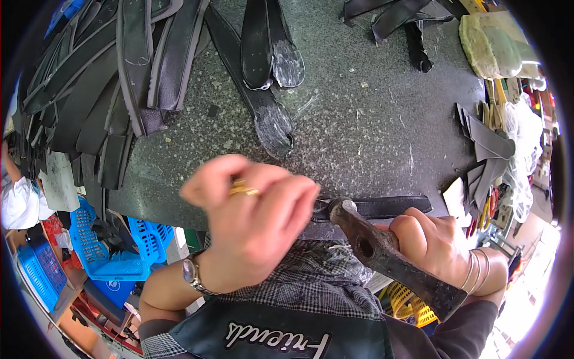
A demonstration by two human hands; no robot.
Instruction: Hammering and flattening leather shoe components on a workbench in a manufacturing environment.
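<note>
My right hand [427, 239] is wrapped round the handle of a hammer [412, 281]. The hammer's dark, worn metal head slants across in front of the fist, and its small rounded face is over a black leather strap [391, 207]. This strap lies along the table's near edge. My left hand [254, 218] is raised by the strap's left end, slightly blurred. Its fingers are curled in, and their tips are turned so that anything between them is hidden. Beyond it, black straps with whitish, glue-smeared rounded ends [275, 125] lie on the speckled grey table [353, 137].
A large heap of black straps [134, 60] covers the far left. Dark strips [406, 21] and a yellowish padded block [487, 48] are at the far right. Cut pieces [490, 146] lie along the right edge. Blue baskets [113, 263] stand below left, a yellow basket [412, 302] below right.
</note>
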